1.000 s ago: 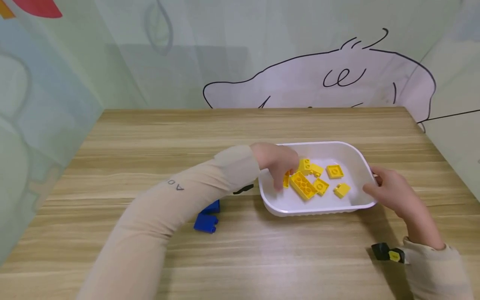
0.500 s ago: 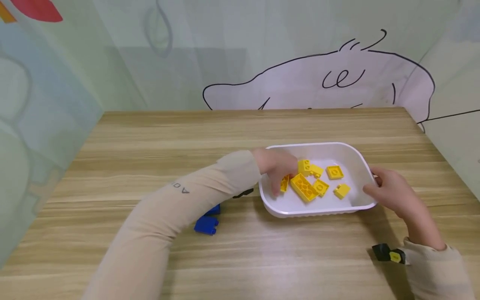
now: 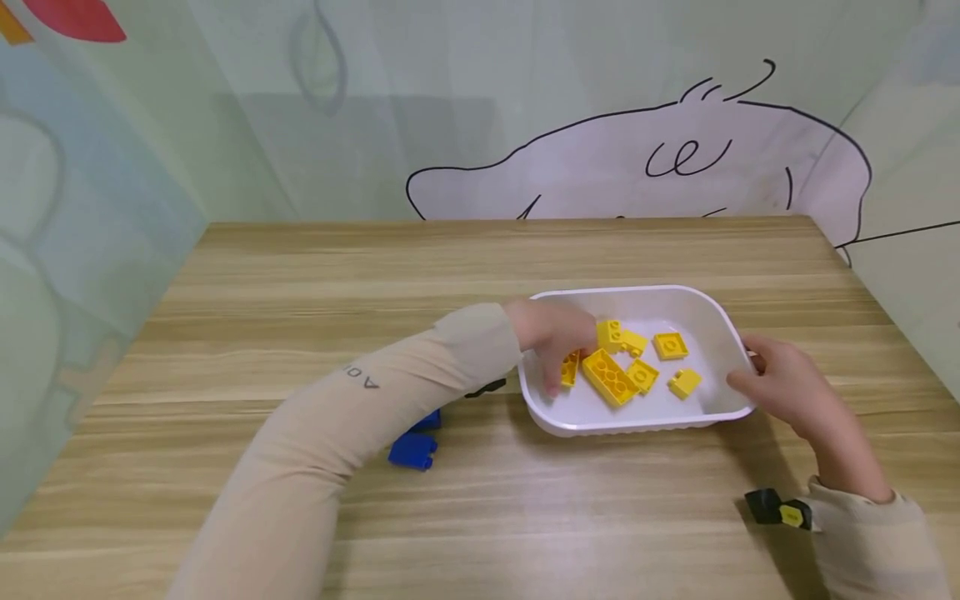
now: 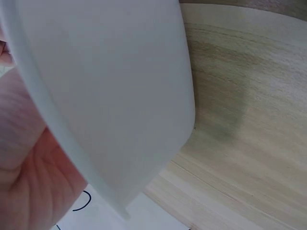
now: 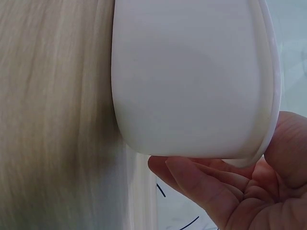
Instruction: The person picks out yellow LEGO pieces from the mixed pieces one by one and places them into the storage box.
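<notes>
A white plastic tray [image 3: 637, 423] with a raised rim stands on the table, holding several yellow toy bricks [image 3: 609, 378]. My right hand [image 3: 787, 379] grips the tray's right end, thumb at the rim and fingers curled beneath it, as the right wrist view shows. My left hand [image 3: 558, 333] reaches over the left rim, down into the tray. Its thumb lies beside a yellow brick [image 3: 569, 369] showing its hollow side; the other fingers are largely hidden, so whether they pinch it is unclear. In the left wrist view, the tray wall [image 4: 110, 96] covers the fingertips.
Blue toy bricks [image 3: 412, 451] lie on the wooden table [image 3: 315, 283] left of the tray, partly covered by my left sleeve [image 3: 360, 400]. A wall with a line drawing [image 3: 637, 158] stands behind the table's far edge. A black strap piece [image 3: 763, 506] sticks out at my right cuff.
My left hand has shifted slightly left and down inside the tray, and the yellow brick beside its thumb has moved slightly the same way. My right hand stays on the rim.
</notes>
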Motion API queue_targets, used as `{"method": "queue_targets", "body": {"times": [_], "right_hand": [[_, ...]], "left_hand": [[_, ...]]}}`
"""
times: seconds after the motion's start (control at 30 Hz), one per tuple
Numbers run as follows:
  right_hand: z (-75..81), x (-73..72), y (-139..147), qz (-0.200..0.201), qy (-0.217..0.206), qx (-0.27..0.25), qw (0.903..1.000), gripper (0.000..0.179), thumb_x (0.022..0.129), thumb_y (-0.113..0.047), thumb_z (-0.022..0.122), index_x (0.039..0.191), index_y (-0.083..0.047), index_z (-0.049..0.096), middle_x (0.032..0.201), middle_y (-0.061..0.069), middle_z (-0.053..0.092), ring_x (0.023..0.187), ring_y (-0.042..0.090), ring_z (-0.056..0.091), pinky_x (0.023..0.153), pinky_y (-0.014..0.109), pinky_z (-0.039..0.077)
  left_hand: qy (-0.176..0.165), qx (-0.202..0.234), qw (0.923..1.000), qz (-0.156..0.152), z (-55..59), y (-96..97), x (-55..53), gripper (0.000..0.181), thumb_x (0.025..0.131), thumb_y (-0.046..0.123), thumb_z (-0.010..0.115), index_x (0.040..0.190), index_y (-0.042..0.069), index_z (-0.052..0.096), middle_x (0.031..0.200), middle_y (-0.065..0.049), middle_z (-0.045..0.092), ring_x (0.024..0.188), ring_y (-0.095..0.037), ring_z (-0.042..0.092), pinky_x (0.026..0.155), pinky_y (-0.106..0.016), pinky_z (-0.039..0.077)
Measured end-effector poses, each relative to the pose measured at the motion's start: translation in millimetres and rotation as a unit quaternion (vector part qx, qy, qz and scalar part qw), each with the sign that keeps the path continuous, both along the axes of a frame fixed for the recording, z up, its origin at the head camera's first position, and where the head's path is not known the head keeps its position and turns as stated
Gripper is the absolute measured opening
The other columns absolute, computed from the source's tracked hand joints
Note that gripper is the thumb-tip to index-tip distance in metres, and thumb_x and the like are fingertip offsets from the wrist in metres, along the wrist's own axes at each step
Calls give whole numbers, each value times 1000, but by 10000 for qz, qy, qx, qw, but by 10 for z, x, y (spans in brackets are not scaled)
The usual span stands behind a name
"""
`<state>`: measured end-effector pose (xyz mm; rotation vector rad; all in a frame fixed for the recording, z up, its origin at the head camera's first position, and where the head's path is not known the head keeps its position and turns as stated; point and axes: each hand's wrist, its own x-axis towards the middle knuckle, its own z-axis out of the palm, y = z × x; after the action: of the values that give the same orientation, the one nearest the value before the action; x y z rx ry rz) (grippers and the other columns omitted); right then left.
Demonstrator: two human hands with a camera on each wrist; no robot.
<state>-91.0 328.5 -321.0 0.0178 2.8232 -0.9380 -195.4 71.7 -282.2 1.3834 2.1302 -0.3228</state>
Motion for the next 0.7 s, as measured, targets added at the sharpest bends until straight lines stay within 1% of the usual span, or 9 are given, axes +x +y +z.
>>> {"method": "queue_targets", "body": {"times": [0.2,0.43,0.53,0.7], "right_hand": [[6,5,-3,-3,2,39,10000,49,83,-6,57,123,18,43,104,35,57,75,28,57,58,29,51],[10,11,-10,9,-9,25,10000,49,83,-6,56,123,19,43,103,35,57,75,27,57,58,29,51],[8,7,-11,-5,-54,9,10000,50,83,-6,57,124,19,42,105,36,56,76,28,57,59,30,52],[12,3,-20,-27,-73,33,10000,51,83,-7,56,125,18,42,106,36,56,78,30,57,62,32,52]], "left_hand": [[92,74,9999,-47,-9,-23,9,57,67,44,80,110,11,61,103,2,54,91,-14,46,84,-23,38],[74,117,9999,-92,-8,-32,22,58,67,43,80,111,12,59,105,1,53,93,-14,45,86,-24,38],[41,118,9999,-53,-5,-41,22,59,67,44,79,112,13,57,106,1,53,94,-14,45,88,-25,37],[-188,122,9997,103,3,-65,4,62,70,42,78,120,15,54,111,2,52,98,-15,44,91,-26,35]]}}
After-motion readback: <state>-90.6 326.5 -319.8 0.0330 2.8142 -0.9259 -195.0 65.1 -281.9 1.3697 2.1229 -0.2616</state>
